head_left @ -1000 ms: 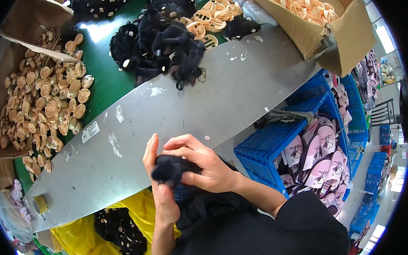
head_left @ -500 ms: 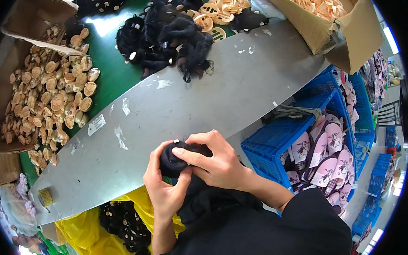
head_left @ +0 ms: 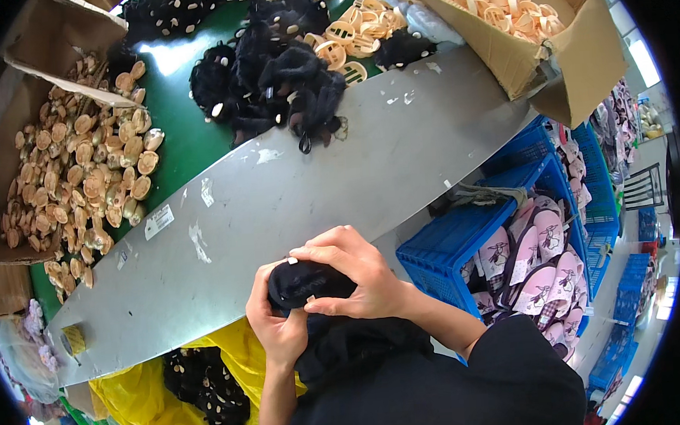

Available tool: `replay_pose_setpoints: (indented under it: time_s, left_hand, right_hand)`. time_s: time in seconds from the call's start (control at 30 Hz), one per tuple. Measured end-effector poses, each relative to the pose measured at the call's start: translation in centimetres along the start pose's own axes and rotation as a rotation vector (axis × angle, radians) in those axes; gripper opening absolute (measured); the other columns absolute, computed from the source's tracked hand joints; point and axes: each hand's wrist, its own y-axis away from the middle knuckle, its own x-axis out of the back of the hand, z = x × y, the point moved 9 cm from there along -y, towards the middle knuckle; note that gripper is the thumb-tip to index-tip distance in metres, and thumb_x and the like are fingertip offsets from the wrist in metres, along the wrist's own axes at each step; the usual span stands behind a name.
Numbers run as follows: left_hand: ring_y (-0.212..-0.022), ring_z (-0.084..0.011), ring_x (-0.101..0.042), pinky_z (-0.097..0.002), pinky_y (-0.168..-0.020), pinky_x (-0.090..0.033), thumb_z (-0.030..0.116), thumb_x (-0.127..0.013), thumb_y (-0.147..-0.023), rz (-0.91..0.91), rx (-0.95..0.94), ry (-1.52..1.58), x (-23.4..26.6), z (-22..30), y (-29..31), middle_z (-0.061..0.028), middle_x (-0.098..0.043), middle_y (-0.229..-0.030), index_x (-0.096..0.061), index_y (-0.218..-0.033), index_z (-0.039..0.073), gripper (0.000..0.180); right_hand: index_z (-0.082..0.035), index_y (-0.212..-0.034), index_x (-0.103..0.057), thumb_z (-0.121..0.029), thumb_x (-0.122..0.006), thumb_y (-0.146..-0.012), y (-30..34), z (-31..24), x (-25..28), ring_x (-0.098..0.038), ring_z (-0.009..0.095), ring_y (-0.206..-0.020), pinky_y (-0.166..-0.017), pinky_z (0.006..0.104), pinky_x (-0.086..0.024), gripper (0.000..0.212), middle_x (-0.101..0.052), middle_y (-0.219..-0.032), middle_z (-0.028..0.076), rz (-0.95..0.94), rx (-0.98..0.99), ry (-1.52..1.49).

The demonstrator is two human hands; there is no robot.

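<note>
A rounded black fabric piece [head_left: 307, 283] is between my two hands, near the front edge of the metal table [head_left: 277, 197]. My left hand [head_left: 275, 322] wraps round its left side, thumb beneath. My right hand [head_left: 363, 279] grips it from the right, its fingers over the top and its thumb at the lower edge. A small white bit shows on top of the piece, and a small pale bit by my right thumb. What lies under my fingers is hidden.
Beyond lies a heap of black fuzzy pieces [head_left: 269, 69] beside peach plastic rings [head_left: 364, 28]. Cardboard boxes hold gold-and-tan parts [head_left: 81, 174] and more rings [head_left: 510, 3]. Blue crates [head_left: 436, 257] with pink slippers [head_left: 537, 259] stand right. Yellow plastic [head_left: 145, 396] hangs below the table.
My right hand has opened wider round the black fabric piece, its fingers rising to the top edge and its thumb dropping lower. More of the piece's front shows.
</note>
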Motion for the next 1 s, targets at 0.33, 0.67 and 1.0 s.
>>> replay_pose_setpoints:
  time_s: [0.33, 0.67, 1.0]
  left_hand:
    - [-0.09, -0.0101, -0.056, -0.0239, -0.087, -0.046, 0.009, -0.073, -0.08, 0.135, -0.029, 0.114, 2.5, 0.3, 0.5, -0.0012, -0.061, -0.098, -0.061, -0.112, -0.001, 0.035]
    - [-0.088, -0.0084, -0.055, -0.0219, -0.084, -0.045, 0.003, -0.072, -0.078, 0.244, -0.061, 0.096, 4.9, 1.2, 2.2, 0.0, -0.06, -0.097, -0.062, -0.11, 0.0, 0.034]
    - [-0.068, -0.0054, -0.052, -0.0197, -0.061, -0.043, 0.001, -0.069, -0.079, 0.297, 0.024, 0.126, 5.7, 1.2, 2.3, 0.001, -0.057, -0.087, -0.059, -0.11, 0.001, 0.032]
  right_hand:
    - [-0.006, -0.11, -0.07, -0.029, -0.072, -0.092, -6.8, 6.3, 7.2, -0.067, 0.026, -0.091, -0.084, 0.0374, -0.053, 0.029, -0.067, -0.101, 0.012, 0.171, 0.041, 0.214]
    - [-0.009, -0.104, -0.072, -0.025, -0.074, -0.084, -20.5, 22.1, 15.5, -0.069, 0.034, -0.097, -0.082, 0.0449, -0.055, 0.025, -0.067, -0.107, 0.014, 0.251, -0.23, 0.733]
    - [-0.004, -0.093, -0.072, -0.017, -0.074, -0.082, -18.1, 16.6, 16.1, -0.07, 0.022, -0.077, -0.072, 0.035, -0.055, 0.018, -0.066, -0.096, 0.011, 0.465, -0.147, 0.574]
